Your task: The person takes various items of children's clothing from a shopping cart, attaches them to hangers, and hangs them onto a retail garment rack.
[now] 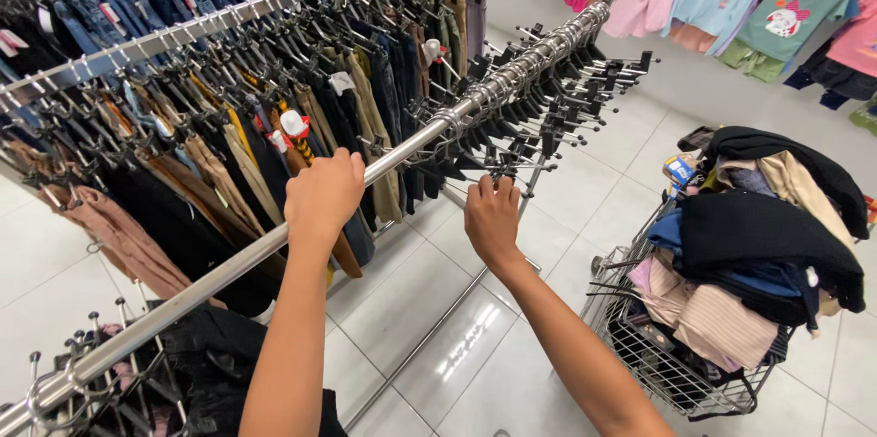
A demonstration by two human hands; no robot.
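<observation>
The left hand [322, 195] is closed over the long shiny metal clothes rail [402, 149], fingers wrapped across its top, with dark and tan trousers hanging on clip hangers just beyond it on the far side. The right hand [491, 218] reaches to the bunch of empty black clip hangers [512, 117] crowded along the rail's far right stretch; its fingers curl at the nearest hanger, though I cannot tell whether they have gripped it or only touch it. To do this well, the left hand probably ought to hold the rail steady while the right takes one hanger by its neck and frees it squarely, since the clips sit tangled together and a sideways tug could drag neighbours along. A wire shopping trolley [658, 373] heaped with folded dark, beige and pink clothes [758, 263] stands near on the right.
</observation>
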